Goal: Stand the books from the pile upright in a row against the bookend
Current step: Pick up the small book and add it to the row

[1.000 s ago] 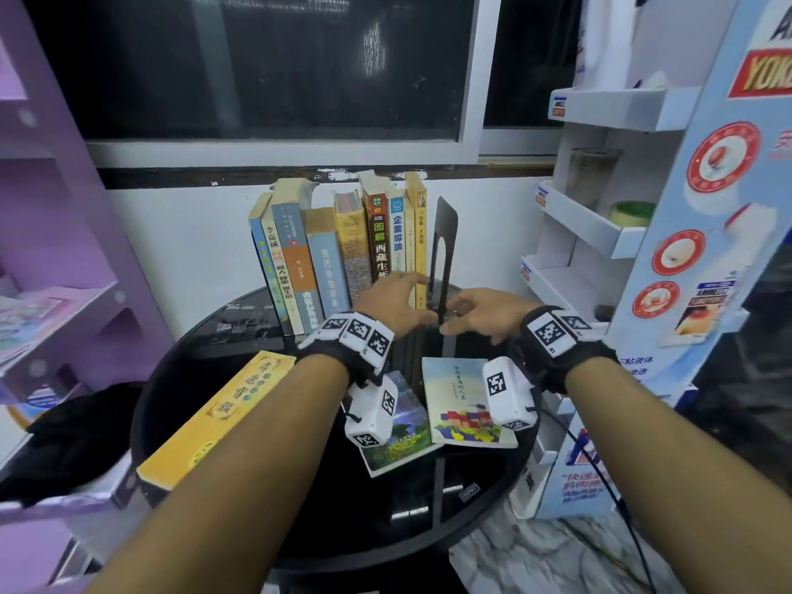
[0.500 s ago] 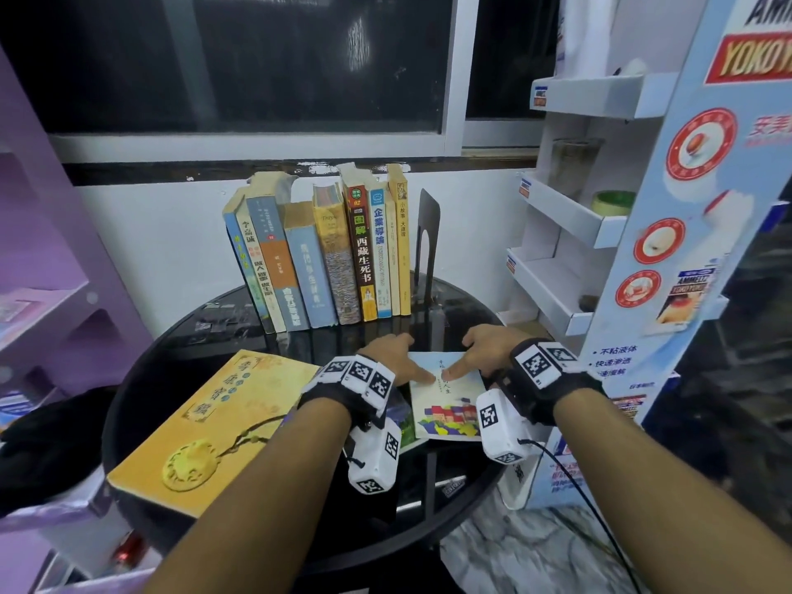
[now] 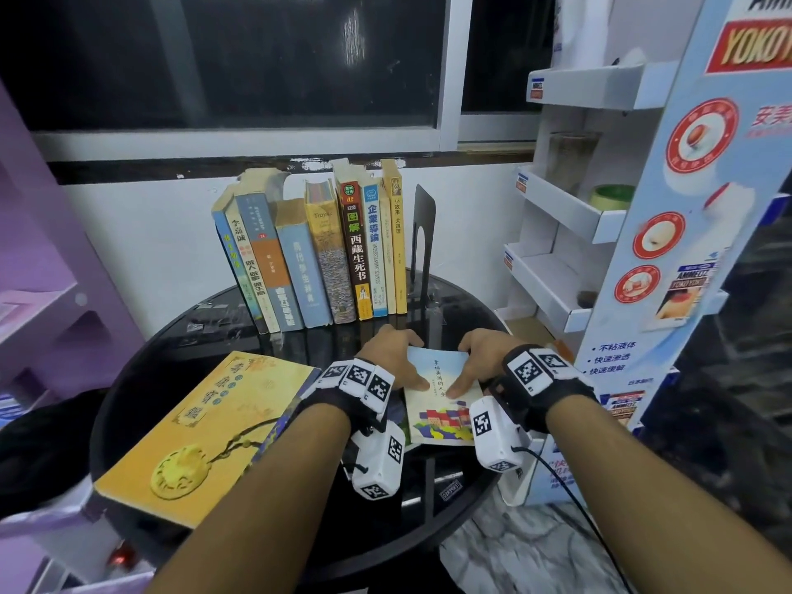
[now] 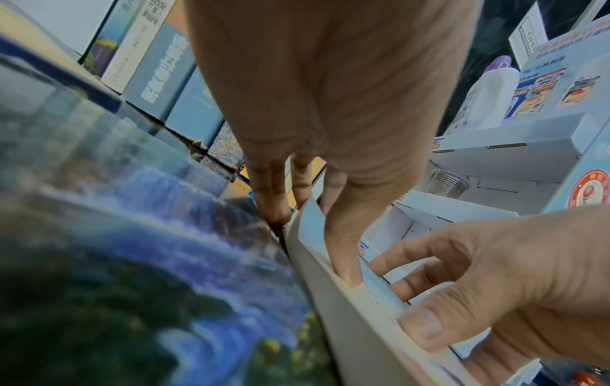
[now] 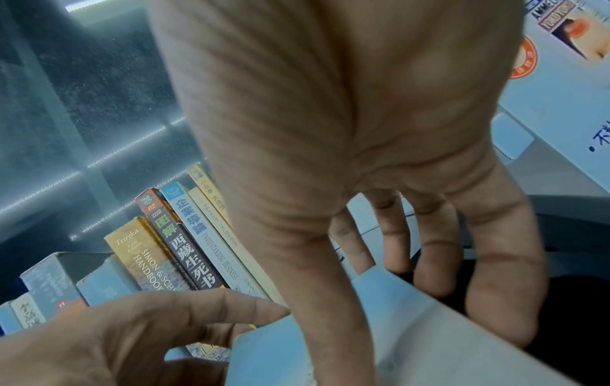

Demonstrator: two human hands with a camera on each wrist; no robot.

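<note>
Round black glass table (image 3: 180,362), white wall and a dark window behind it. At 12 o'clock on the table, a row of upright books (image 3: 317,255) leans slightly left, its right end just beside a black metal bookend (image 3: 422,233). At 3 o'clock stands a white cardboard display rack (image 3: 574,216); at 9 o'clock, a purple shelf (image 3: 55,302).

Near the table's middle lies a thin pale-blue book (image 3: 441,396) with coloured houses on its cover, resting partly on a book with a waterfall picture (image 4: 138,261). Both my hands are on the pale-blue book. My left hand (image 3: 392,358) pinches its left edge, thumb on the cover, fingers (image 4: 274,198) tucked down at the edge. My right hand (image 3: 480,355) pinches its right edge, thumb flat on the cover, fingers (image 5: 435,250) curled over the far side. The left edge is raised off the waterfall book.

At 8 o'clock, a large yellow book (image 3: 205,426) lies flat, overhanging the table's rim.
</note>
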